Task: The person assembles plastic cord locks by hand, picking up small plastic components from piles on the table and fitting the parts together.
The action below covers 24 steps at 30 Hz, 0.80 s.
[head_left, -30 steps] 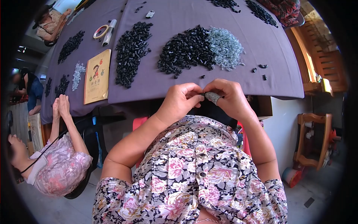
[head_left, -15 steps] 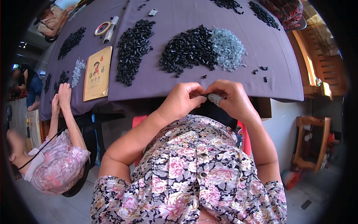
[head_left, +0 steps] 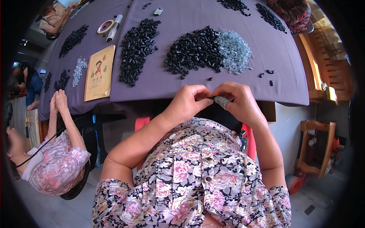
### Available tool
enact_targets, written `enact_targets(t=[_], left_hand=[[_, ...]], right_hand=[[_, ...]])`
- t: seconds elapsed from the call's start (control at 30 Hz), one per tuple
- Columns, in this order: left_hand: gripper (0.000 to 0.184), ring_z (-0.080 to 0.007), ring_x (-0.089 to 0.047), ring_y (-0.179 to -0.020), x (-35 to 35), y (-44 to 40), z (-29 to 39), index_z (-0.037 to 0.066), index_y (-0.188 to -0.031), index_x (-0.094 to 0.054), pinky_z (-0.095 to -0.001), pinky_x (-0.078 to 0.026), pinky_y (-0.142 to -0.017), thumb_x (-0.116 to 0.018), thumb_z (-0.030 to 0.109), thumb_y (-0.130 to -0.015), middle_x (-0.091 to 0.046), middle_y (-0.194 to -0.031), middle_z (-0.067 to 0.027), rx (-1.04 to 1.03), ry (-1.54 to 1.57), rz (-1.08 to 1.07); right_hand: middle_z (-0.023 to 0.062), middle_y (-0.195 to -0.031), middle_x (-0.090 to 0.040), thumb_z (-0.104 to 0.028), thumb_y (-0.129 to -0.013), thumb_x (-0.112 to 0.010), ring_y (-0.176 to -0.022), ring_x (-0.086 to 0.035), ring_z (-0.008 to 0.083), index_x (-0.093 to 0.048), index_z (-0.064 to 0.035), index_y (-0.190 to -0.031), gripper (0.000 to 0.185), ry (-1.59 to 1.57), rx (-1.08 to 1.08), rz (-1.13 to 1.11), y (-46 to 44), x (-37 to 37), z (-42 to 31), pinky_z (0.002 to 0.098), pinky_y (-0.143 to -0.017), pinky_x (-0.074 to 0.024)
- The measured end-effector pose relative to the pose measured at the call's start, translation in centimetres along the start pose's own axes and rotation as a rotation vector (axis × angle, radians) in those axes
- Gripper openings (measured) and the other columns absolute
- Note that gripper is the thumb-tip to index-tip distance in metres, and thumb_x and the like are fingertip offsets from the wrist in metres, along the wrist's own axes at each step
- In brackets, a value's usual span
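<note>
Just off the table's front edge, my left hand [head_left: 189, 102] and my right hand [head_left: 240, 99] meet with fingertips pinched together. A small dark piece seems to sit between them, mostly hidden by the fingers. Grey wrapping [head_left: 221, 101] covers my right thumb. On the table ahead lies a heap of short black plastic pieces [head_left: 194, 49]. Small clear plastic pieces [head_left: 234, 51] are heaped against its right side. Another black heap [head_left: 138, 51] stretches out to the left. A few loose black pieces [head_left: 270, 72] lie at the right.
A yellow booklet [head_left: 99, 74], a tape roll [head_left: 105, 26] and a clear-wrapped roll [head_left: 114, 28] lie on the purple cloth [head_left: 152, 89]. Left of me sits a co-worker [head_left: 57, 159], hands together by the table edge. A wooden chair [head_left: 315, 148] stands at the right.
My hands stay pinched together, with only a slight shift of the fingers. The co-worker's hands at the left have come down a little, away from the small black heap.
</note>
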<state>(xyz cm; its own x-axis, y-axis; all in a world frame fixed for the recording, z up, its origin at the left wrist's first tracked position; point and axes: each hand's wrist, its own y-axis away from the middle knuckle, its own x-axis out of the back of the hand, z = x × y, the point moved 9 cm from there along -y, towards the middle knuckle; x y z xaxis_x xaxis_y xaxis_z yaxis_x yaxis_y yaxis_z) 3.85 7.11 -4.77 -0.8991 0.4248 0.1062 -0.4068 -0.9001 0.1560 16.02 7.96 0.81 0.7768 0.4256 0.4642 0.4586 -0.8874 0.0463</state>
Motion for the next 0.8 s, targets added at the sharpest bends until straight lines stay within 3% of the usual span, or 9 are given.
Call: enact_targets(t=[0.53, 0.73, 0.8], left_hand=[[0.016, -0.0102, -0.066, -0.075, -0.6, 0.4, -2.2, 0.0, -0.103, -0.064, -0.0242, -0.056, -0.072, -0.066, 0.007, -0.089, -0.069, -0.09, -0.0069, 0.186, 0.614, -0.022], [0.017, -0.0087, -0.065, -0.079, 0.0, 0.4, -1.5, 0.001, -0.104, -0.065, -0.0217, -0.052, -0.071, -0.066, 0.007, -0.088, -0.069, -0.09, -0.0047, 0.085, 0.423, 0.044], [0.018, -0.0074, -0.063, -0.079, 0.5, 0.3, -0.7, 0.001, -0.105, -0.065, -0.0208, -0.05, -0.07, -0.067, 0.006, -0.088, -0.068, -0.089, -0.0035, -0.038, 0.224, 0.079]], right_hand=[[0.0114, -0.083, -0.064, 0.011, -0.07, -0.059, -0.076, -0.063, 0.019, -0.066, 0.0028, -0.094, 0.026, -0.033, -0.059, 0.043, -0.4, 0.1, -0.1, 0.0294, -0.069, -0.0499], [0.011, -0.087, -0.063, 0.01, -0.07, -0.06, -0.078, -0.063, 0.0202, -0.066, 0.0014, -0.094, 0.026, 0.011, 0.013, 0.08, -0.8, 0.2, -0.5, 0.03, -0.068, -0.0488], [0.0111, -0.087, -0.063, 0.01, -0.07, -0.059, -0.078, -0.063, 0.0209, -0.066, 0.0015, -0.095, 0.028, -0.018, 0.015, 0.069, -0.7, 0.0, -0.6, 0.0302, -0.068, -0.0489]])
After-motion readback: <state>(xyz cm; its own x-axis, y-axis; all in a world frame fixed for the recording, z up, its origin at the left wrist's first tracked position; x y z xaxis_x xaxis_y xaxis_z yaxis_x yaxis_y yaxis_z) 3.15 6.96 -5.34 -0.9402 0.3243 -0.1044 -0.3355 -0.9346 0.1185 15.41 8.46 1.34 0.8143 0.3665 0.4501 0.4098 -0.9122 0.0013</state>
